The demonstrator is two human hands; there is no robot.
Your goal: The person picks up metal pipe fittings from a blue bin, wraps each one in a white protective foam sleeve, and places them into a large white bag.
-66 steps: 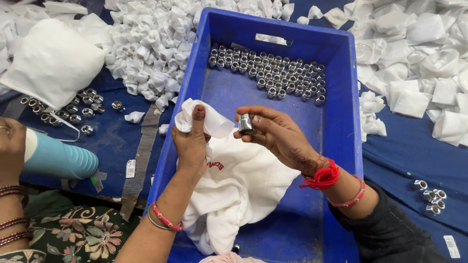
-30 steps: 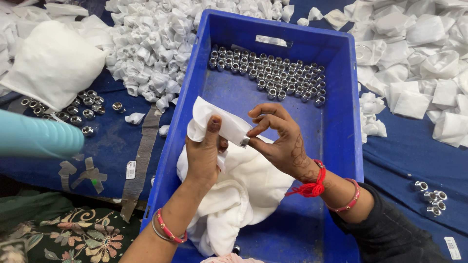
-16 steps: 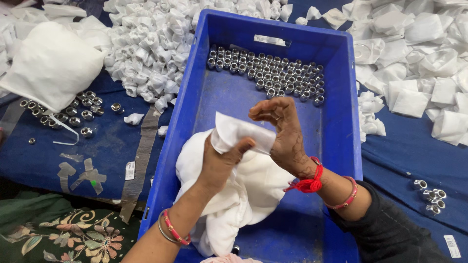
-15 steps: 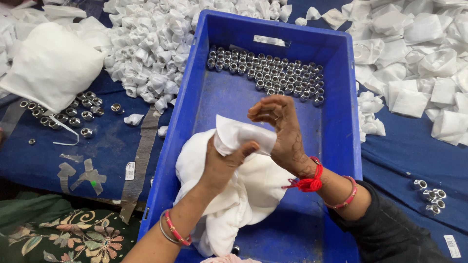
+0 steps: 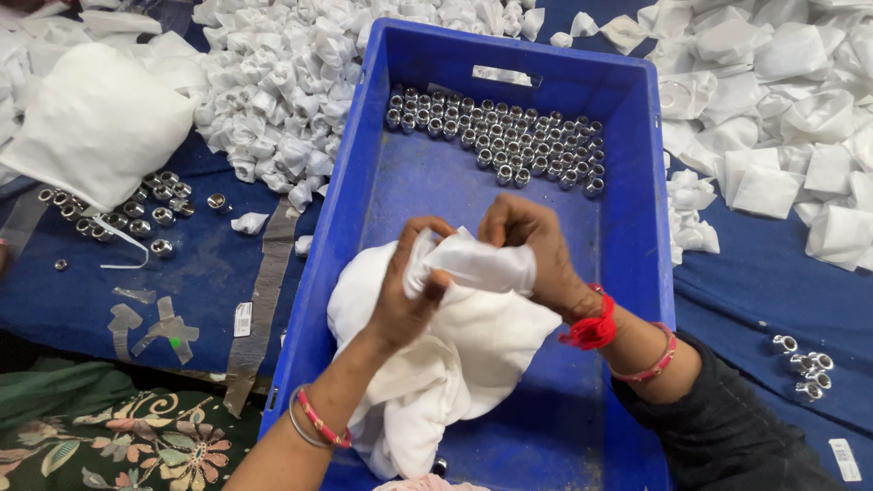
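at nine o'clock from the hands a plump white bag (image 5: 95,123) lies on the blue mat (image 5: 205,273), with loose metal caps (image 5: 136,214) touching its lower edge and spread just beside it. at five o'clock from the bag, strips of grey tape (image 5: 264,309) and a small white label (image 5: 243,319) are stuck on the mat. at twelve o'clock from those, a heap of twisted white wraps (image 5: 291,91) runs up to the left wall of the blue crate (image 5: 346,209).

inside the crate, the left hand (image 5: 405,295) is curled tight, thumb and fingers closed on a fold of the white cloth (image 5: 436,364), which lies bunched on the crate floor and hangs toward six o'clock. the right hand (image 5: 536,250) sits at two o'clock from the left, touching it through the cloth; its fingers are bent down and pinch the upper wad of the same cloth. whether anything is wrapped inside the wad cannot be told. at twelve o'clock from the hands, rows of metal caps (image 5: 496,150) stand packed against the far wall, under a white label on the rim.

right of the crate, flat white squares (image 5: 773,118) lie piled from one to three o'clock. at four o'clock a few more caps (image 5: 805,364) sit on the mat, and a white tag (image 5: 846,459) lies at five o'clock.
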